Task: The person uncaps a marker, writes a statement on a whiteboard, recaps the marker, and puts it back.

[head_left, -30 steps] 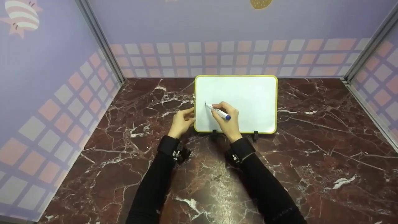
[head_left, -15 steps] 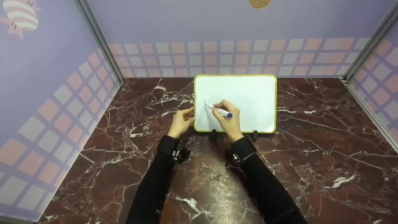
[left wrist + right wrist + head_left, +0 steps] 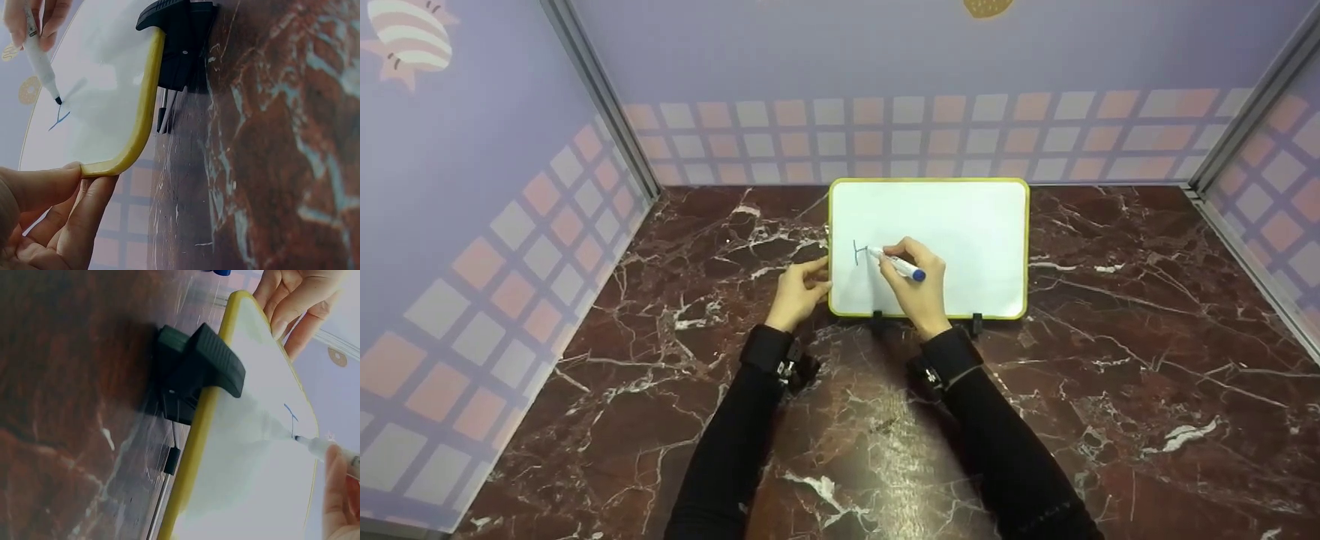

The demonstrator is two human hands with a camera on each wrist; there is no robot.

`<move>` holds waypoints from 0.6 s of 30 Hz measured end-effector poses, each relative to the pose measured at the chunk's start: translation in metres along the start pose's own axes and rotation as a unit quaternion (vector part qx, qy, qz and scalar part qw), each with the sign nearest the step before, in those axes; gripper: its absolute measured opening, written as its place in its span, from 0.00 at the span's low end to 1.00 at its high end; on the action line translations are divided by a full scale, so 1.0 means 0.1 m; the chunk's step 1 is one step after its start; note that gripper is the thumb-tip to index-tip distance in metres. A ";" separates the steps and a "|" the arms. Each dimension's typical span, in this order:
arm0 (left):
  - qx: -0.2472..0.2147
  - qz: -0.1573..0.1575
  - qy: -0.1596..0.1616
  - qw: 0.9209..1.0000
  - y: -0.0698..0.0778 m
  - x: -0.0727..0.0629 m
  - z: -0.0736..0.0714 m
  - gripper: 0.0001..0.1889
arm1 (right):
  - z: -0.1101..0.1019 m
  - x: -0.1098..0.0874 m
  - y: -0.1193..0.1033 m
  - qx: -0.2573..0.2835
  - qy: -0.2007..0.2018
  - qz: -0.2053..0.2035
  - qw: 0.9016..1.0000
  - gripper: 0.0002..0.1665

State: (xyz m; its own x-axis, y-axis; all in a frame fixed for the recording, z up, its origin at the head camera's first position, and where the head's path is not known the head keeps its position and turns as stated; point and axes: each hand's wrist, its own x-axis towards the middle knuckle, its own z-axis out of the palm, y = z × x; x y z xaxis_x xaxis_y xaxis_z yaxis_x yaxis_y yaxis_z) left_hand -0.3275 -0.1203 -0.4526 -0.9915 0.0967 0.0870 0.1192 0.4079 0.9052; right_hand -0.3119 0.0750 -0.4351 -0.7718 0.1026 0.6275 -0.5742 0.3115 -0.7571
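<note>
A whiteboard (image 3: 975,225) with a yellow frame leans on a black stand (image 3: 197,368) that hooks over its lower edge. My left hand (image 3: 797,296) pinches the board's left edge, thumb on the front and fingers behind, as the left wrist view shows. A white marker (image 3: 904,268) with a blue end is held between the thumb and fingers of my right hand (image 3: 921,289). Its dark tip touches the white surface at the end of a short blue sideways stroke. That stroke branches from an upright blue line (image 3: 855,253) near the board's left side.
The board stands on a dark red marbled table (image 3: 1110,420) with white veins. Behind it rises a lilac wall (image 3: 825,60) with pink and white squares; side panels flank both ends. A small blue object (image 3: 222,271) shows at the right wrist view's top edge.
The upright blue line has grown downward, then a sideways stroke appeared from its middle. My right hand and the marker have shifted slightly right. My left hand stays at the board's edge.
</note>
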 end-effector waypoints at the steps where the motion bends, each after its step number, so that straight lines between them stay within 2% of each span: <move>1: 0.000 0.000 0.000 1.000 0.00 0.00 0.00 0.26 | -0.01 0.01 0.01 0.002 -0.001 -0.003 1.000 0.02; 3: 0.000 -0.002 -0.001 1.000 0.00 0.00 0.00 0.26 | -0.01 0.02 0.08 0.008 0.000 -0.002 1.000 0.04; 11: -0.018 -0.004 0.000 1.000 0.02 0.00 0.02 0.26 | -0.01 0.03 0.12 0.004 -0.002 -0.001 1.000 0.05; 18: -0.004 -0.003 0.004 1.000 0.00 0.01 0.01 0.26 | -0.02 0.00 0.10 -0.012 -0.016 -0.013 1.000 0.03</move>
State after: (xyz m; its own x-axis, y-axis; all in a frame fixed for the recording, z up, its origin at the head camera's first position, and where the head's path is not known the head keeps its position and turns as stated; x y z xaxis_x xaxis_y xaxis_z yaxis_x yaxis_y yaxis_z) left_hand -0.3280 -0.1188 -0.4529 -0.9927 0.0859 0.0846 0.1122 0.4019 0.9088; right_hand -0.3174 0.0803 -0.4421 -0.7645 0.0645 0.6414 -0.5884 0.3368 -0.7351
